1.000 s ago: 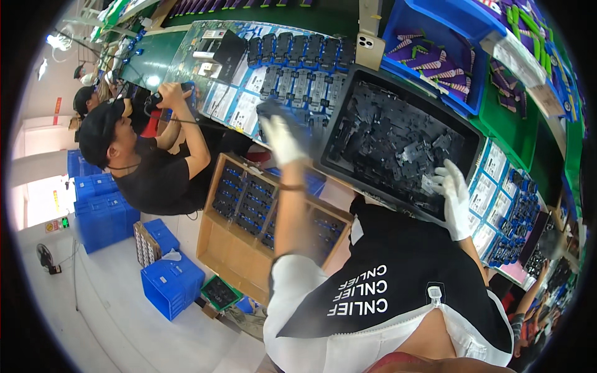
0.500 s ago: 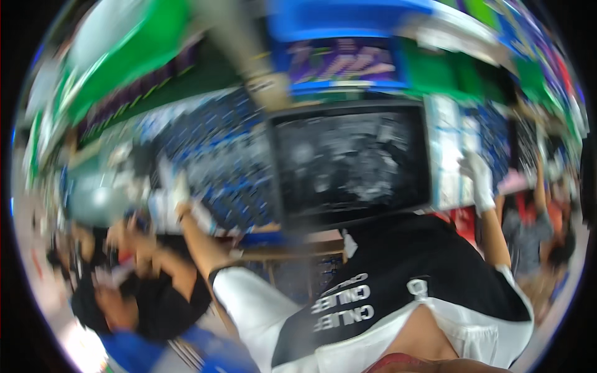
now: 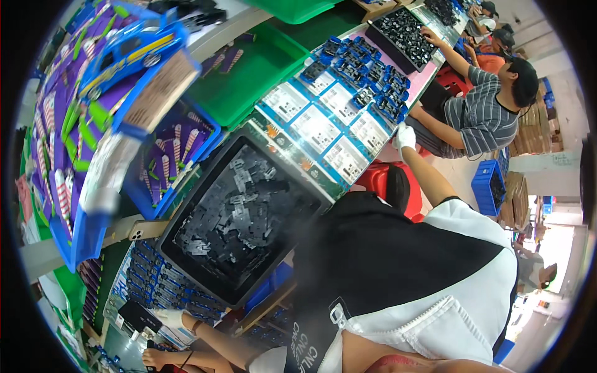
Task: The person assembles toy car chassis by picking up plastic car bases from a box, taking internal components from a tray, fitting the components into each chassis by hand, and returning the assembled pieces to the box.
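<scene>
White-gloved right hand (image 3: 405,135) rests open on card rows (image 3: 323,127); left hand (image 3: 169,317) grip unclear

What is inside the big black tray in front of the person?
The black tray holds a loose heap of small dark flat parts, piled over each other. The tray floor beneath them is mostly covered, and the person's dark apron hides its near corner.

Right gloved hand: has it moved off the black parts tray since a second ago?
Yes. The right hand has left the black tray's right edge for the white cards beyond it.
</scene>
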A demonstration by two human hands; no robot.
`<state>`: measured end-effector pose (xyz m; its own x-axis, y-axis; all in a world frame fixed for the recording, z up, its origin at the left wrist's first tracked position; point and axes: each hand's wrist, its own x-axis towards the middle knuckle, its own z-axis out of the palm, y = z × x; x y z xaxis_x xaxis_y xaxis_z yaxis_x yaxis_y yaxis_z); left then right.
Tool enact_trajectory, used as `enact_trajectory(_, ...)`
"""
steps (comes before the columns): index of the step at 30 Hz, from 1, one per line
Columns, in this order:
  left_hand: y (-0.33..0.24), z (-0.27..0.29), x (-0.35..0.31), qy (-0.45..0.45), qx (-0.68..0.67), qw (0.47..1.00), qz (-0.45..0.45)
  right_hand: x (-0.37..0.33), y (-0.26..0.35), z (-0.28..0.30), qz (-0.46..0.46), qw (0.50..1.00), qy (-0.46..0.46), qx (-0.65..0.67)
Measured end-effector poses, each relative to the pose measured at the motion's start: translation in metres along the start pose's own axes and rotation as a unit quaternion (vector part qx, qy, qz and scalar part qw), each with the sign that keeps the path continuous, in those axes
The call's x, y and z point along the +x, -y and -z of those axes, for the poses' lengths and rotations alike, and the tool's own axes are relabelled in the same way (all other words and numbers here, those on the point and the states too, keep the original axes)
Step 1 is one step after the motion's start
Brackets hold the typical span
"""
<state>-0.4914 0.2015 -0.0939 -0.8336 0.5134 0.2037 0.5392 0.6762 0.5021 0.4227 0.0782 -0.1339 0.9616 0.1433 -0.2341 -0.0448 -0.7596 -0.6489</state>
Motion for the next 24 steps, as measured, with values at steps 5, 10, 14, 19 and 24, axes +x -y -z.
enact_trajectory(5,-0.163,0.031,-0.153,0.19,-0.238,0.946,-0.111,0.101,-0.039,0.011,0.018,0.991,0.064,-0.119)
enact_trajectory(10,-0.216,0.041,-0.277,0.244,-0.214,0.92,-0.221,0.091,-0.032,0.003,0.019,0.98,0.194,-0.049)
enact_trajectory(14,-0.255,0.025,-0.366,0.432,-0.338,0.828,-0.112,0.046,-0.021,0.019,0.348,0.907,0.091,-0.219)
enact_trajectory(19,-0.254,0.01,-0.444,0.633,-0.578,0.512,0.049,-0.121,0.071,0.007,0.496,0.831,0.231,-0.104)
enact_trajectory(24,-0.241,0.021,-0.423,0.507,-0.685,0.489,0.187,-0.266,0.123,-0.03,0.606,0.588,0.513,-0.149)
